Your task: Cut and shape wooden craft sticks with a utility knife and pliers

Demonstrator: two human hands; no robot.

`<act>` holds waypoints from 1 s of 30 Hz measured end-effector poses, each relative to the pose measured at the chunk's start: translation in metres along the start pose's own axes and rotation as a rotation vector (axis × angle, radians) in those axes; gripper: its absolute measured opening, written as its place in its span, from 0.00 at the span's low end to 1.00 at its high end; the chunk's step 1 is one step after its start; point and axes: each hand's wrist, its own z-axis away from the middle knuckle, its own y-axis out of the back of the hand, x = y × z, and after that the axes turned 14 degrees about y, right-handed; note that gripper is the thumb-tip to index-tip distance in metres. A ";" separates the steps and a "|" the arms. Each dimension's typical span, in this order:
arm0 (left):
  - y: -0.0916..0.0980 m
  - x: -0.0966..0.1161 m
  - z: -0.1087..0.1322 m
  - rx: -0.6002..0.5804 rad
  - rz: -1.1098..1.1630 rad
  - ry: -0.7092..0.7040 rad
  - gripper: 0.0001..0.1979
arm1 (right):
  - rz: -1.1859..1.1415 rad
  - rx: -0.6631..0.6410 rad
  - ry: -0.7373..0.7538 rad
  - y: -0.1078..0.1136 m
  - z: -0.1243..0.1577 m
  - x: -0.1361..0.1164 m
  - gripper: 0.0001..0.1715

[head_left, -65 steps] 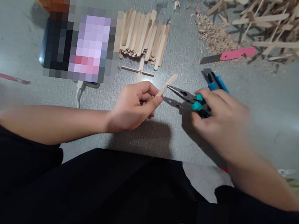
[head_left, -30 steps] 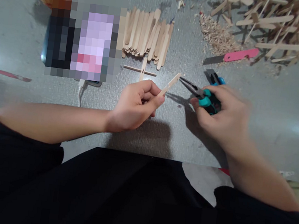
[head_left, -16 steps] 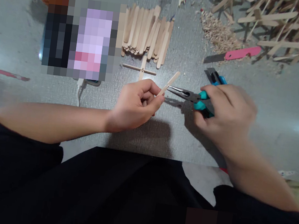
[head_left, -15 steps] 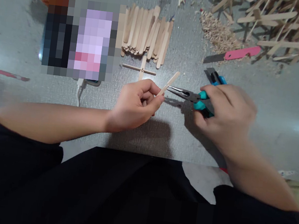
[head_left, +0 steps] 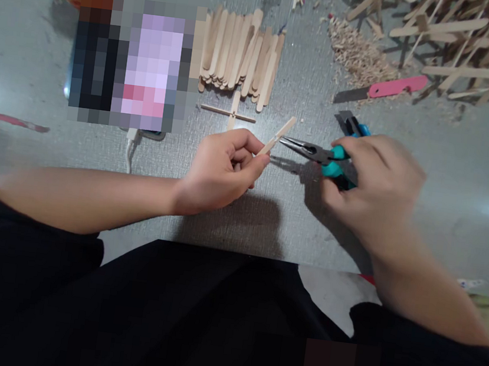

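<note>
A wooden craft stick (head_left: 285,129) is pinched between the thumb and fingers of my left hand (head_left: 227,170), its free end slanting up to the right. A notch shows at the stick's middle, just above my fingertips. My right hand (head_left: 381,179) is wrapped round the teal-and-black handles of needle-nose pliers (head_left: 315,151). The plier tips point left and sit close beside the notch; whether they touch the stick I cannot tell. Beyond my left hand lie crossed craft sticks (head_left: 234,112), partly hidden by it.
Craft sticks (head_left: 231,51) lie in a row at the back. A pink-handled blade (head_left: 396,86) rests near wood chips (head_left: 360,55) and a heap of joined sticks (head_left: 462,43). A blue-handled tool (head_left: 358,126) lies behind my right hand. A white cable (head_left: 130,148) is at left.
My right hand and the pliers have shifted slightly right, so the tips sit a little farther from my left hand. The notch in the stick shows more clearly.
</note>
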 end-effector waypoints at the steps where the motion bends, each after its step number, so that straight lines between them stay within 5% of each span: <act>1: 0.000 0.001 0.000 -0.003 0.003 0.006 0.15 | -0.005 -0.003 -0.002 0.000 0.000 0.000 0.20; 9: 0.000 0.001 -0.001 -0.017 0.012 0.041 0.15 | 0.016 -0.088 -0.016 0.000 0.001 -0.002 0.17; 18: 0.000 0.000 -0.001 -0.029 0.044 0.050 0.13 | 0.027 -0.032 -0.005 -0.003 0.003 0.003 0.24; 30: 0.000 -0.001 -0.003 -0.048 0.065 0.048 0.14 | -0.009 0.003 0.074 -0.001 -0.001 -0.002 0.15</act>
